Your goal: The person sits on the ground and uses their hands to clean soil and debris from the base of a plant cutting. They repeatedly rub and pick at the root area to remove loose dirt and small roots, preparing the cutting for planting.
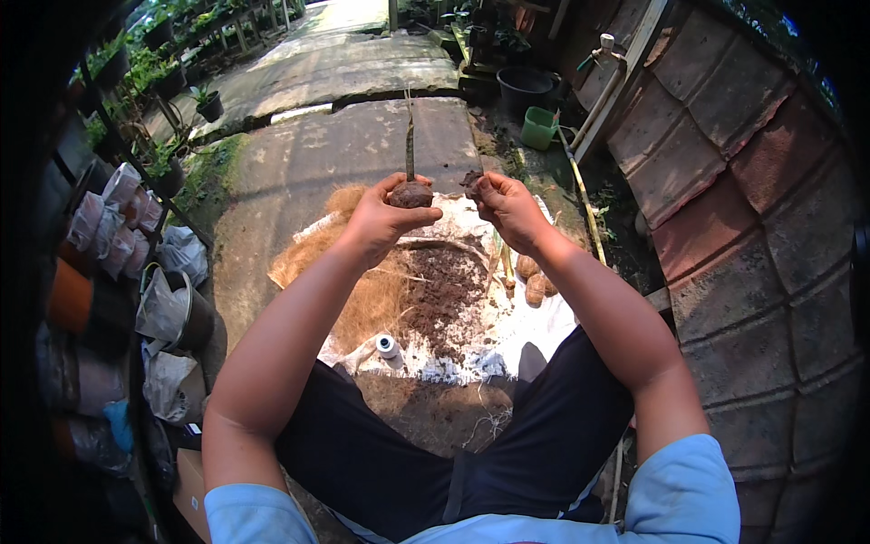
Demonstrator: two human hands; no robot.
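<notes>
My left hand (387,219) holds a round ball of dark soil (412,195), from which a slender upright plant (410,146) rises. To its right, apart from it, my right hand (508,209) pinches a clump of soil (470,182) between thumb and fingers. Below both hands lies a white woven sack (537,330) bearing loose dark soil (442,299). Brown coconut-like fibre (370,306) covers its left part. A white spool of thread (387,345) stands near the front edge. Several fibre-wrapped balls (535,289) and a small plant (507,262) lie under my right forearm.
Bagged goods (109,221) and a dark bucket with plastic (194,309) line the left side. Back right are a green container (539,128), a black basin (524,85) and a tap (606,44). A tiled surface (741,238) bounds the right.
</notes>
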